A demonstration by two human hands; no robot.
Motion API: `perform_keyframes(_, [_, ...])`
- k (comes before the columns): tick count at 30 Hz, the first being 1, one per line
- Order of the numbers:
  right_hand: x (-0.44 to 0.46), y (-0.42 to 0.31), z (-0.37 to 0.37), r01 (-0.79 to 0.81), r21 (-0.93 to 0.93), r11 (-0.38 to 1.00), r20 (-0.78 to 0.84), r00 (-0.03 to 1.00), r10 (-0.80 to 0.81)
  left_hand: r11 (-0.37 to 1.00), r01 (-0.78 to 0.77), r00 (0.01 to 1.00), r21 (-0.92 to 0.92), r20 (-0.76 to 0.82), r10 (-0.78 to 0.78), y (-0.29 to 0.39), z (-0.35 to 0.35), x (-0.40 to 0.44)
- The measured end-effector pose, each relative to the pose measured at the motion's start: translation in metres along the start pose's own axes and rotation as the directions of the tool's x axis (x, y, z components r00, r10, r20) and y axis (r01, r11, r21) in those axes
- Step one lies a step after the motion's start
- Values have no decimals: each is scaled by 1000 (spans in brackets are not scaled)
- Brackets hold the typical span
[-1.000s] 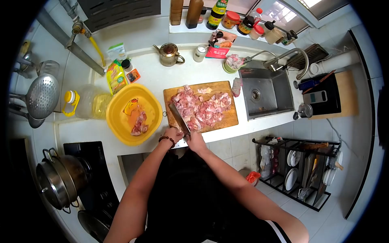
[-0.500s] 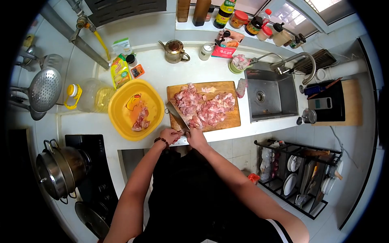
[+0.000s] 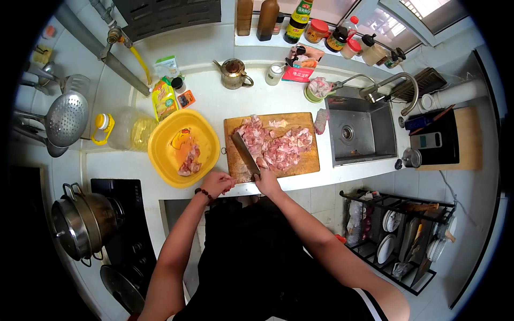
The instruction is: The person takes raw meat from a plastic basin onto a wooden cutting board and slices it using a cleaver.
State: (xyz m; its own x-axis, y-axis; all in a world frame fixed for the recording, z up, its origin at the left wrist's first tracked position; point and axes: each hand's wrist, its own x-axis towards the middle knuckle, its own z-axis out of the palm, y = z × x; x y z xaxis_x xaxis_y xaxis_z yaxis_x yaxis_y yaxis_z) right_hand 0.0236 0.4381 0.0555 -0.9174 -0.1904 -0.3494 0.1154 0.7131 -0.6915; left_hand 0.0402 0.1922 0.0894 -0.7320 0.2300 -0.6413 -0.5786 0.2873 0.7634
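The right hand [image 3: 266, 183] has its grip closed around the handle of a metal cleaver with a wide, flat blade [image 3: 246, 153]. The blade points to the far left, above the left part of a brown wooden cutting board [image 3: 306, 122]. The left hand [image 3: 216, 184] is near the board's near left corner, between the board and the near edge of the white worktop [image 3: 206, 96]. Whether its grip is pressed together or pinches something small, I cannot tell.

The chopped pink raw meat [image 3: 286, 152] lies on the board, in one heap at the left and one at the right, which meet in the middle. Some paler bits [image 3: 278, 123] lie at the far side. To the left of the board stands a round yellow plastic basin [image 3: 160, 136], with more pieces of meat [image 3: 190, 162] on its bottom. To the right is a rectangular steel sink [image 3: 369, 128].
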Motion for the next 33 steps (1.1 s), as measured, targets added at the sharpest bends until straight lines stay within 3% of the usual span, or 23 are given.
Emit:
perform_keyframes(3, [2,9,3,-9,2,1000,-26,1000,9,995,-21,998,-99,50,26,19,-15,-12])
perform_keyframes(7, [-1,12,-1,-2,25,1000,16,1000,2,995,-67,990,72,-118,75,0,-21,5])
perform_keyframes(9, [-6,14,-5,14,77,997,-19,1000,-12,875,-289,880,389,-253,403,-18,-8,26])
perform_keyframes(10, [-9,17,-8,27,125,992,-56,998,-20,891,-227,909,394,-242,339,-12,-2,24])
perform_keyframes(13, [-20,21,-26,81,106,991,-156,986,-64,829,-164,892,535,-278,356,11,16,35])
perform_keyframes(15, [-30,18,-38,39,130,991,-158,987,-18,841,-159,897,517,-281,342,22,21,41])
perform_keyframes(17, [-33,19,-44,9,161,987,-161,987,17,806,-277,778,523,-371,508,29,21,46])
perform_keyframes(21, [-49,17,-51,2,199,980,-212,976,41,786,-291,812,545,-295,504,12,23,61])
perform_keyframes(23, [-55,13,-58,-22,234,972,-208,975,72,679,-207,798,704,-280,533,2,33,74])
perform_keyframes(25, [-60,15,-62,-82,188,979,-175,978,115,710,-165,810,684,-317,493,1,39,86])
perform_keyframes(29, [-71,20,-67,-117,204,972,-164,975,152,681,-295,764,670,-262,589,-11,47,91])
perform_keyframes(31, [-76,21,-67,-97,334,937,-201,965,171,658,-364,740,659,-224,634,-11,48,91])
perform_keyframes(33, [-80,23,-70,-137,327,935,-185,961,206,384,-480,525,789,-93,846,-11,52,89])
